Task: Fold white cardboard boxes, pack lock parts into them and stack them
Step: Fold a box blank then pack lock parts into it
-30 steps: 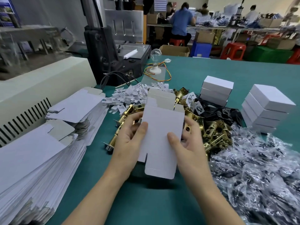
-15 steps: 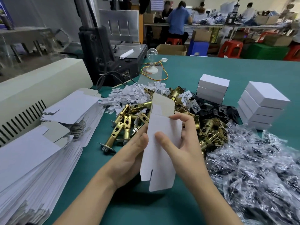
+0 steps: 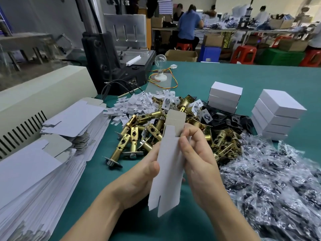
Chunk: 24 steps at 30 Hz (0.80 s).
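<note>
left hand (image 3: 139, 178) grips box blank (image 3: 166, 171) | right hand (image 3: 199, 164) pinches it (top flap apparently raised)

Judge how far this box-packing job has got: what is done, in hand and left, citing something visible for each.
Done: a short stack and a taller stack of closed white boxes stand ready. In hand: the left hand and right hand hold one box blank, flaps unfolded. Left: a heap of brass latches and piles of flat blanks.
</note>
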{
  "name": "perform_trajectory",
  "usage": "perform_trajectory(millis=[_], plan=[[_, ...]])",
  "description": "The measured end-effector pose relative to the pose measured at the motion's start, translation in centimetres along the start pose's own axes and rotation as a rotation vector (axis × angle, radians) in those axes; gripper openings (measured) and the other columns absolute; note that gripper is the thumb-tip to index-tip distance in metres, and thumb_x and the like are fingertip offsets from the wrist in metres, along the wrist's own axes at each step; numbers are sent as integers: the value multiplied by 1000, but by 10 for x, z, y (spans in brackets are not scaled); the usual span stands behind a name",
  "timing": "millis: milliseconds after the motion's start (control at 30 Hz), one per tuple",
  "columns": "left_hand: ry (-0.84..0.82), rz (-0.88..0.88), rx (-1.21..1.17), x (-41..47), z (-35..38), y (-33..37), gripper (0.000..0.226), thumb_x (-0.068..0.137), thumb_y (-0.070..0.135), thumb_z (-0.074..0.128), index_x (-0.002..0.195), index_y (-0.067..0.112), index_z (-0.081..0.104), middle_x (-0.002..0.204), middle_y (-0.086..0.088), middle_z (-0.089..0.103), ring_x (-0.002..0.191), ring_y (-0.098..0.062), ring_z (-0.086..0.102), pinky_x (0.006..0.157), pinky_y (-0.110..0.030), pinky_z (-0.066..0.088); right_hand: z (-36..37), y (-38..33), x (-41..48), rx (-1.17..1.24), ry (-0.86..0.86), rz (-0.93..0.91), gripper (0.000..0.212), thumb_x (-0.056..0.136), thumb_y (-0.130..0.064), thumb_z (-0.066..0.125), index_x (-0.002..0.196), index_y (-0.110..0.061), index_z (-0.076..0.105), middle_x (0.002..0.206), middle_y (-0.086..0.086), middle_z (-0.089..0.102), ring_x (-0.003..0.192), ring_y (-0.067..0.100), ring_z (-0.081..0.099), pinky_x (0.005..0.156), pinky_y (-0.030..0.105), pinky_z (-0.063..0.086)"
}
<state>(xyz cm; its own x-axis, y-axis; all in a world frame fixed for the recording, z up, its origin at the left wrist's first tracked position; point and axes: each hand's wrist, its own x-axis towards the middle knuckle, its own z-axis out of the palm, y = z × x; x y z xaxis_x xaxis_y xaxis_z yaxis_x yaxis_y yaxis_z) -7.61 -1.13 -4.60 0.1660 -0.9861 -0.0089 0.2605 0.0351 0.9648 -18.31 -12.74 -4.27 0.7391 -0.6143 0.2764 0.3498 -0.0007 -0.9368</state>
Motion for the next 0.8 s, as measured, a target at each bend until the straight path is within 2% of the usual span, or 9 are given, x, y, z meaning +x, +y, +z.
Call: perform_trajectory(millis=[133, 267, 333, 400, 500, 567, 667, 700, 800], plan=[[-22, -57, 35, -3, 2, 7, 105, 68, 80, 77, 148, 24, 39, 131, 14, 72, 117, -10, 70, 94, -29, 57, -2, -3, 1, -79, 8, -14, 24, 86, -54, 64, 94, -32, 60, 132, 3, 51, 107, 19, 58, 72, 31, 49], [-90, -68, 47, -3, 9, 22, 95, 65, 83, 73, 132, 27, 35, 112, 31, 74, 103, 6, 72, 81, -14, 57, -7, -2, 2, -104, 44, -22, 32, 96, -48, 60, 86, -17, 58, 122, -10, 48, 96, 19, 53, 56, 22, 48], [-95, -101, -33, -5, 11, 26, 103, 49, 83, 82, 122, 23, 40, 96, 30, 77, 92, 7, 74, 72, -12, 58, -8, -3, 2, -68, 39, -9, 35, 99, -44, 55, 84, -12, 58, 117, -11, 49, 90, 15, 53, 53, 22, 46], [-23, -107, -104, -10, 8, 24, 108, 42, 81, 88, 120, 20, 48, 92, 19, 80, 86, 1, 77, 68, -14, 58, -8, -5, 2, -33, 14, -16, 41, 100, -46, 56, 91, -6, 61, 116, -13, 53, 89, 9, 54, 58, 24, 46], [8, -71, -97, -11, 1, 18, 100, 56, 80, 84, 129, 18, 56, 100, 9, 81, 90, -5, 77, 72, -20, 60, -7, -8, 2, 16, -18, -13, 51, 93, -57, 62, 100, -8, 69, 125, -10, 56, 101, 14, 57, 75, 30, 51], [32, -20, -84, -7, -4, 13, 83, 67, 76, 82, 132, 26, 68, 110, 4, 79, 98, -10, 76, 77, -25, 61, -7, -10, 2, 54, -43, 9, 59, 86, -66, 67, 101, -9, 67, 131, -2, 57, 102, 16, 58, 74, 27, 51], [47, 53, -102, 0, -9, 5, 70, 78, 68, 79, 135, 29, 69, 120, -2, 74, 106, -16, 72, 83, -30, 62, -6, -9, 2, 143, -66, 12, 46, 88, -58, 70, 112, -20, 61, 126, 2, 65, 95, 14, 61, 72, 27, 50], [42, 60, -115, 2, -11, 3, 70, 80, 68, 78, 136, 27, 68, 120, -3, 73, 107, -16, 71, 83, -30, 61, -6, -9, 2, 157, -53, 17, 47, 88, -54, 69, 122, -24, 57, 126, 0, 67, 100, 13, 63, 79, 29, 50], [28, 64, -154, 3, -11, -3, 75, 80, 70, 77, 134, 18, 68, 115, -2, 71, 103, -14, 69, 81, -28, 59, -7, -5, 4, 168, -75, 81, 77, 80, -59, 78, 144, -31, 45, 134, 0, 68, 115, 13, 64, 101, 40, 44]])
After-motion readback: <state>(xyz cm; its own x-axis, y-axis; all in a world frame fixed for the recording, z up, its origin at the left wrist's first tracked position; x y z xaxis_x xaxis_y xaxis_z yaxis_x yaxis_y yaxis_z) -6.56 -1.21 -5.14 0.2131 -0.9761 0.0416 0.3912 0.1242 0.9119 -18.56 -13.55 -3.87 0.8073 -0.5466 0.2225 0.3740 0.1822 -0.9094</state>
